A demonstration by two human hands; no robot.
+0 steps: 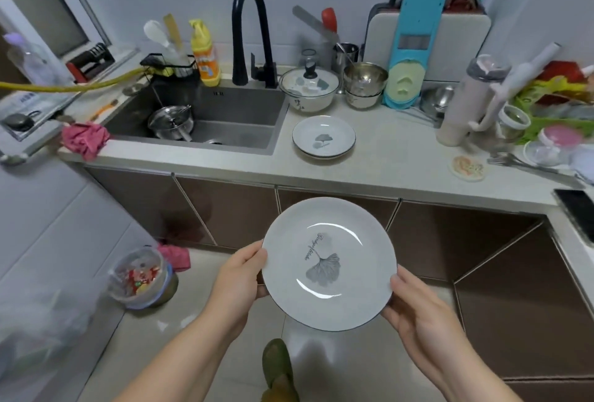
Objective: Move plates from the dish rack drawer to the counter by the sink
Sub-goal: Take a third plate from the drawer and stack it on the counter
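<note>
A white plate with a grey ginkgo leaf print is held level in front of the lower cabinets, below counter height. My left hand grips its left rim and my right hand grips its lower right rim. On the counter just right of the sink lies a small stack of matching leaf plates. The dish rack drawer is not visible; all cabinet fronts in view are closed.
Behind the stacked plates stand a lidded bowl, steel bowls, a blue slicer and cutting board. A pot sits in the sink under the black faucet. A phone lies at the right; a lined bin stands on the floor.
</note>
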